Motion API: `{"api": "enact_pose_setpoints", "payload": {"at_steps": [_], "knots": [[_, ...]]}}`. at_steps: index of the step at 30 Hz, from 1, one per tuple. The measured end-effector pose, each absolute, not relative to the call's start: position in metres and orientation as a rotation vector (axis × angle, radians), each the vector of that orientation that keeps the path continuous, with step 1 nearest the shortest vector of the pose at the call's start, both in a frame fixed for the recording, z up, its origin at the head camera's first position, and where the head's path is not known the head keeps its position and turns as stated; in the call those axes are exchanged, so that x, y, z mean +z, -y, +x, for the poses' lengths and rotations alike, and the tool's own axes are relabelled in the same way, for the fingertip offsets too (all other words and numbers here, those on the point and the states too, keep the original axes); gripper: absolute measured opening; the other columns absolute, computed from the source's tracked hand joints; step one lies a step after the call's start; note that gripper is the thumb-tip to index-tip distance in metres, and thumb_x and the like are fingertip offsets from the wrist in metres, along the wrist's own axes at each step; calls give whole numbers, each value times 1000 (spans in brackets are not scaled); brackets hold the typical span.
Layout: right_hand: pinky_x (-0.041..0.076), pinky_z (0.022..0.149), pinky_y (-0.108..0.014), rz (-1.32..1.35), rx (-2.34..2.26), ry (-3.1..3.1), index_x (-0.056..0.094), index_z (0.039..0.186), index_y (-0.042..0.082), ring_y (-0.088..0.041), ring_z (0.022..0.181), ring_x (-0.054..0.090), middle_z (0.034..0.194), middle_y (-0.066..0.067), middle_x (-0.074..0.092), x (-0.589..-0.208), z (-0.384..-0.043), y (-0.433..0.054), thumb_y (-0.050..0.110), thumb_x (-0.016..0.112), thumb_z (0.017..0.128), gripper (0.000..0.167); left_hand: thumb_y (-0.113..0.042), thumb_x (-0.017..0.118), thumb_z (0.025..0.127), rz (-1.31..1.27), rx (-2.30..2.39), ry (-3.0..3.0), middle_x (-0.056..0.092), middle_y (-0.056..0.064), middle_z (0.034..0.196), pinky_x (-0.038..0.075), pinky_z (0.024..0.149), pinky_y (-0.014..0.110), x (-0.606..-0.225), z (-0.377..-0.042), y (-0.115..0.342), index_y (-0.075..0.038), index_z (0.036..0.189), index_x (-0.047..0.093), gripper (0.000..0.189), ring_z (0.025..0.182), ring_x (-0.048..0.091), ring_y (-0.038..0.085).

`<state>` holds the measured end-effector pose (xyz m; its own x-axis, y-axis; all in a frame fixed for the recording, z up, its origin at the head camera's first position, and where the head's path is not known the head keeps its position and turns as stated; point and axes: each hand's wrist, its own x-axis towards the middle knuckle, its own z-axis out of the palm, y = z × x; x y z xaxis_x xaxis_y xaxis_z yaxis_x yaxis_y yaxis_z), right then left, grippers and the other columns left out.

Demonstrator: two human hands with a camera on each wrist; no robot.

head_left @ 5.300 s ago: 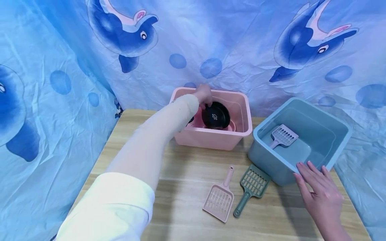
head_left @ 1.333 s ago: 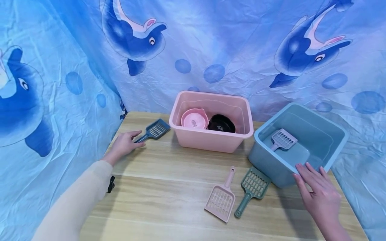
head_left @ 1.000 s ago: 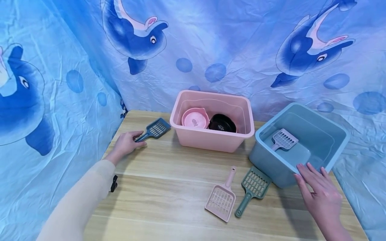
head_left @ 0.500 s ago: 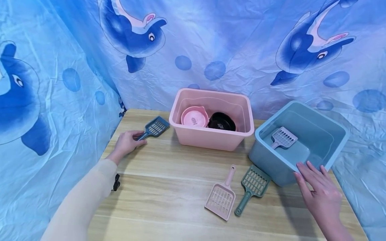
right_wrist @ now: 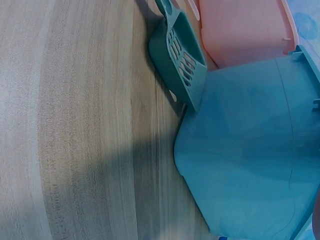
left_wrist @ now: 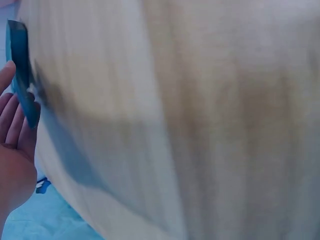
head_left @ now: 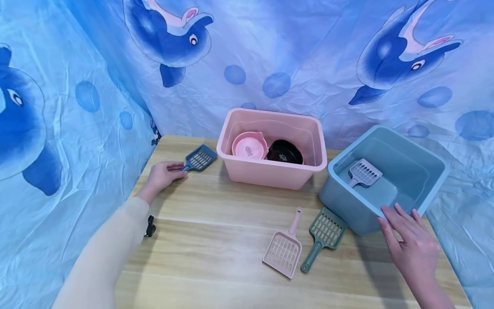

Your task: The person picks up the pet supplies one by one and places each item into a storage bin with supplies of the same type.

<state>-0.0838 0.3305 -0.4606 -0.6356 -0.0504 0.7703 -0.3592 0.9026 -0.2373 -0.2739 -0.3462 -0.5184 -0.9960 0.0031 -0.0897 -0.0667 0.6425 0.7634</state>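
My left hand [head_left: 161, 176] pinches the handle of a dark blue litter scoop [head_left: 200, 158] at the table's left. In the left wrist view, thumb and fingers flank the scoop [left_wrist: 19, 55]; whether it fully clears the table I cannot tell. My right hand [head_left: 414, 244] rests with extended fingers on the near rim of a blue-grey bin [head_left: 349, 201]. Inside that bin lies a pale lilac litter scoop [head_left: 364, 172]. A pink bin [head_left: 270, 171] at the back holds a pink pet bowl [head_left: 248, 146] and a black pet bowl [head_left: 285, 152].
A pink litter scoop [head_left: 283, 249] and a green litter scoop [head_left: 327, 229] lie on the wooden table [head_left: 208, 262] in front of the bins. The green one's head is against the blue-grey bin. A dolphin-printed curtain [head_left: 247, 43] stands behind and at the left.
Earlier my left hand was holding the black bowl in the pink bin; the bowl now lies there released. That hand moved left and its fingers closed on the dark blue scoop's handle.
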Motion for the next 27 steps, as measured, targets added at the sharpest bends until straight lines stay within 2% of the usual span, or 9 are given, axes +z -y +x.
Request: {"api": "enact_pose_setpoints", "payload": {"at_steps": [9, 17, 27], "knots": [[40, 126, -44, 295, 509, 2215, 81, 122, 4, 12, 135, 49, 113, -23, 77, -458, -85, -328, 57, 62, 105, 59, -31, 80, 99, -126, 1273, -2617, 68, 20, 139, 48, 118, 50, -510, -288, 346, 0, 147, 61, 61, 134, 63, 37], [39, 126, -43, 291, 503, 2218, 80, 122, 4, 13, 135, 48, 113, -24, 77, -458, -85, -328, 57, 62, 105, 58, -32, 83, 96, -133, 1210, -2616, 71, 20, 133, 47, 118, 53, -501, -292, 346, 2, 143, 64, 61, 132, 64, 40], [39, 126, -44, 288, 513, 2219, 81, 123, 5, 13, 135, 48, 113, -23, 77, -458, -86, -328, 57, 62, 105, 58, -33, 83, 95, -98, 1054, -2676, 75, 18, 129, 47, 116, 56, -496, -296, 345, -1, 138, 70, 54, 130, 63, 41]]}}
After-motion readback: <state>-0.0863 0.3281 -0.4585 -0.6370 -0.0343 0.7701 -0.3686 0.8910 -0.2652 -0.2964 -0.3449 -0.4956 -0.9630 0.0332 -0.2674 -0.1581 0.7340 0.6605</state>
